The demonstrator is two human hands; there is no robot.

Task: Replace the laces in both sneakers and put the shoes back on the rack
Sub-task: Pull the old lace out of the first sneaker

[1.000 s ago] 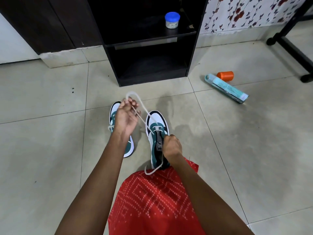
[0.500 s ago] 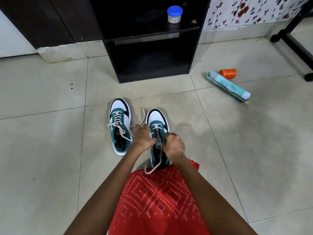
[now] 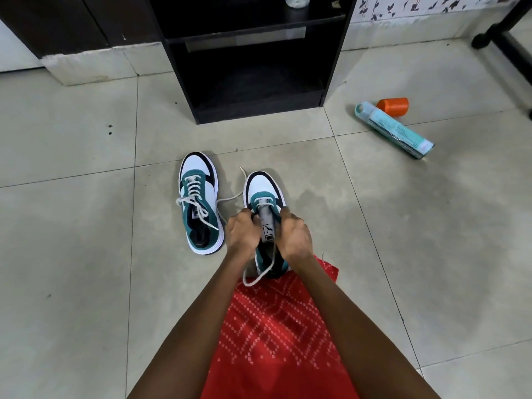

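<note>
Two white, teal and black sneakers stand on the tiled floor, toes pointing away from me. The left sneaker is fully laced, its white lace ends loose. The right sneaker has lace only through its lowest eyelets and its grey tongue stands up. My left hand grips the shoe's left side, where the white lace runs out onto the floor. My right hand grips the right side, and the other lace end loops out below it by the heel. The fingertips are hidden.
A black open rack stands just beyond the shoes, a jar on its upper shelf. A teal box and an orange cap lie on the floor at right. A black stand's foot crosses the far right. Red cloth covers my lap.
My left hand, which held the lace raised high over the left sneaker, has come down onto the right sneaker. The lace now lies slack on the floor. My right hand stayed on the shoe.
</note>
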